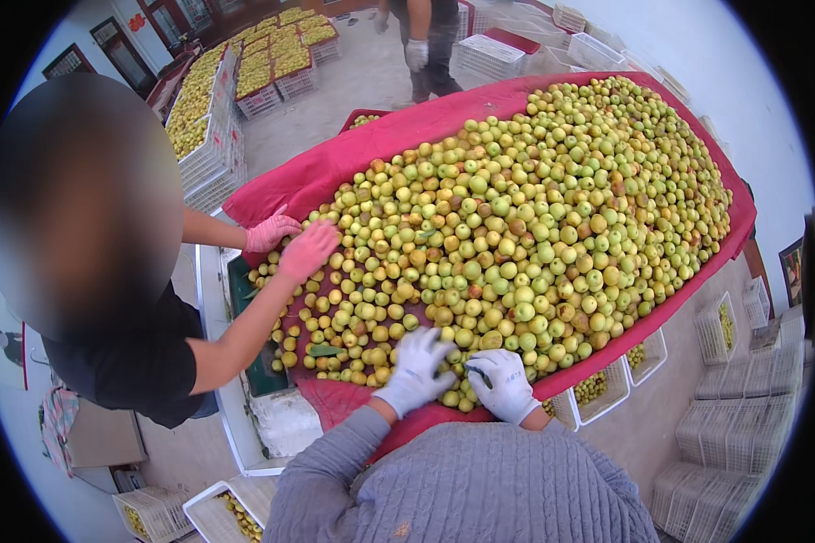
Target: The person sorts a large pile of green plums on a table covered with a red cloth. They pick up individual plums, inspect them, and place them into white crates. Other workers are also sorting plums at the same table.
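Observation:
A broad heap of small green-yellow fruits (489, 224), which look like jujubes, covers a red cloth (407, 146) on a raised surface. My left hand (418, 372), in a white glove, rests with spread fingers on the fruits at the near edge. Just right of it, my right hand (506, 385) curls over more fruits, also white-gloved. A small dark patch shows between its thumb and fingers; whether it grips anything is unclear. Near my left hand a green leaf (324, 350) lies among thinly spread fruits.
At left, a co-worker's pink-gloved hands (309, 250) touch the fruits above a green chute (265, 366) in a white frame. Another person (428, 47) stands beyond the cloth. Fruit-filled crates (278, 61) stand far left; other crates (601, 390) sit below the right edge, with stacked crates (727, 427) beyond.

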`<state>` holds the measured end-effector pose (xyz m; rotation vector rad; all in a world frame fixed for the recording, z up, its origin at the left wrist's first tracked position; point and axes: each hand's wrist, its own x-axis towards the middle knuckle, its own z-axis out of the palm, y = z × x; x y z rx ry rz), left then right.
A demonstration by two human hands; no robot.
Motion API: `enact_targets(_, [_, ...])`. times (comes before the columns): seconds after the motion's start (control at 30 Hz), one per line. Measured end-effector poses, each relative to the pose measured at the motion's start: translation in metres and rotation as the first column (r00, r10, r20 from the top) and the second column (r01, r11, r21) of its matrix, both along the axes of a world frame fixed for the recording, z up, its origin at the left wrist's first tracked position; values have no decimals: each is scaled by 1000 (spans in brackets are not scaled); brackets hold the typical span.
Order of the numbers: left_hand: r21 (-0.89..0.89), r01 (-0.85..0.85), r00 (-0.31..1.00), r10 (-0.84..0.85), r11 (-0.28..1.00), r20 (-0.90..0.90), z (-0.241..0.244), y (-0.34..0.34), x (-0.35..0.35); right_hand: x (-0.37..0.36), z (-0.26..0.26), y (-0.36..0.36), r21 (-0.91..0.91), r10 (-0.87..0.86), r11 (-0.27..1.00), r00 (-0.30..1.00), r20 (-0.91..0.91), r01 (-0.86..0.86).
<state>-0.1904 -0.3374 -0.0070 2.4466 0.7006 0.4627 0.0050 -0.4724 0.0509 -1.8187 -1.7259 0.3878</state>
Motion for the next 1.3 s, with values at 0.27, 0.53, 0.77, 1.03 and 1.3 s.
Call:
enact_targets(0.27, [152,-110,971,139,982,-195,-32,11,4,-4,0,-2,45,-32,998,999,-1,32])
enact_targets(0.53, [189,-379,905,406,906,-131,-21,23,-2,2,-4,-5,115,20,993,1000,18,-22])
enact_targets(0.77, [104,65,952,-30,992,-305,-25,-26,38,10,0,-3,47,95,995,990,-107,-91])
enact_targets(1.03, [129,-429,879,446,894,-170,-29,18,25,56,-3,-15,36,138,989,841,-523,-140])
enact_targets(1.3, [101,-178,983,171,979,72,61,-24,126,216,55,-16,428,-193,809,870,-453,402])
